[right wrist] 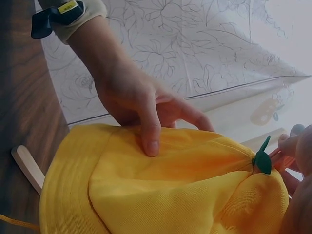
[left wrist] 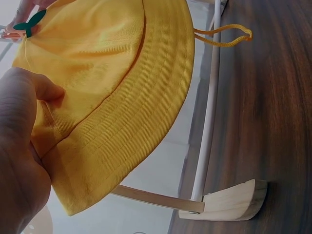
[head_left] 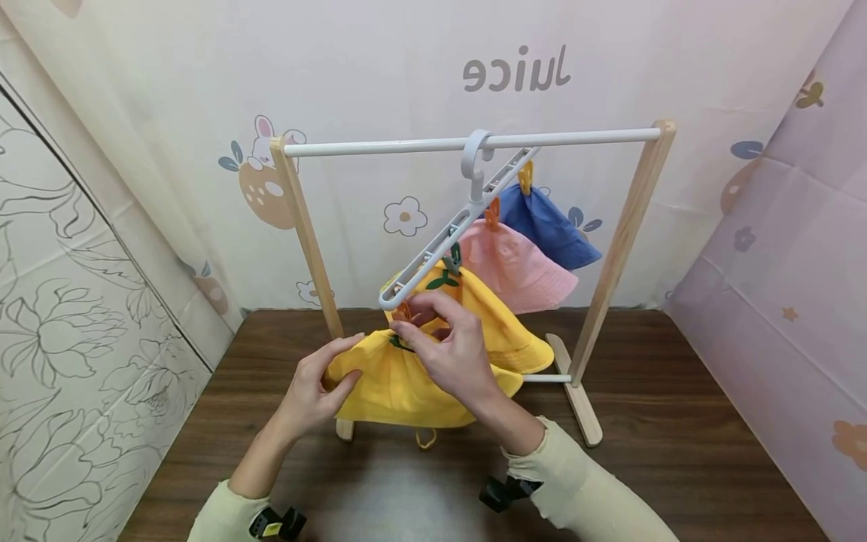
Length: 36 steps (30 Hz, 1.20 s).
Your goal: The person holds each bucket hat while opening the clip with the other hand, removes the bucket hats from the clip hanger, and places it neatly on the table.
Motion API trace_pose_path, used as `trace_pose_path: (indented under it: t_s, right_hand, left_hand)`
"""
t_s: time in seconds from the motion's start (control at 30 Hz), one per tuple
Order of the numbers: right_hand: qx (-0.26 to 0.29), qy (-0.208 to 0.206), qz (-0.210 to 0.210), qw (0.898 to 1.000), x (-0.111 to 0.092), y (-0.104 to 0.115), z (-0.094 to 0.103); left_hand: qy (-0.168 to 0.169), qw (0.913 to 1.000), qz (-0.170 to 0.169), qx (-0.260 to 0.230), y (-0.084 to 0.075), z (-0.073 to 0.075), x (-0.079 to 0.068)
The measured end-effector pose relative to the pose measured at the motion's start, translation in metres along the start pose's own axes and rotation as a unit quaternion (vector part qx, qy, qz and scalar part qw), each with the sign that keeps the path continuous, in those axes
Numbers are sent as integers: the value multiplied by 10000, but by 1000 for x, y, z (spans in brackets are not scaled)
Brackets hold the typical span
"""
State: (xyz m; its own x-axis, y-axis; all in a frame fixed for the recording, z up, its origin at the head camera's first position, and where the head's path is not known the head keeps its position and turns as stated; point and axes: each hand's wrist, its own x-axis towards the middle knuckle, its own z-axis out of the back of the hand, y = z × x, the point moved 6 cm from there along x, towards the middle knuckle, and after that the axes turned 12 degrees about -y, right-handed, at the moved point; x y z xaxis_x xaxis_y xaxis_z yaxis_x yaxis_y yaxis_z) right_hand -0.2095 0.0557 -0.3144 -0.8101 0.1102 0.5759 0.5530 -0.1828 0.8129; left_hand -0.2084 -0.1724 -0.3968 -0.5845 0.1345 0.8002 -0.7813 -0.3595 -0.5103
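Note:
The nearest yellow bucket hat (head_left: 400, 388) hangs below the front end of a grey slotted hanger (head_left: 433, 252), its crown bunched near a green leaf sprout (right wrist: 262, 158). My left hand (head_left: 314, 388) holds the hat's left side, thumb on the outer cloth and fingers behind. At the hat's top, my right hand (head_left: 450, 342) pinches an orange clothes peg (head_left: 403, 312) between thumb and fingers. In the left wrist view the hat's brim (left wrist: 146, 141) and a yellow cord loop (left wrist: 226, 36) show clearly.
Behind hang another yellow hat (head_left: 508, 331) on a green peg, a pink hat (head_left: 518, 263) on an orange peg and a blue hat (head_left: 552, 226) on a yellow peg. The wooden rack (head_left: 619, 263) with its white top rod (head_left: 576, 139) stands on a brown table (head_left: 677, 421).

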Motion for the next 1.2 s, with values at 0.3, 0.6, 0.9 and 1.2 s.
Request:
trace_pose_path:
  t_s: [0.3, 0.6, 0.9, 1.2]
  right_hand:
    - [20, 30, -27, 10000, 0, -3, 0]
    - [3, 46, -35, 10000, -1, -2, 0]
    - [50, 93, -109, 9999, -2, -2, -1]
    - [59, 126, -194, 9997, -2, -4, -1]
  left_hand:
    - [51, 9999, 141, 17, 2, 0, -4]
    - [28, 9998, 182, -18, 2, 1, -5]
    - [12, 9998, 180, -38, 1, 3, -7]
    - [6, 9997, 248, 10, 3, 6, -11]
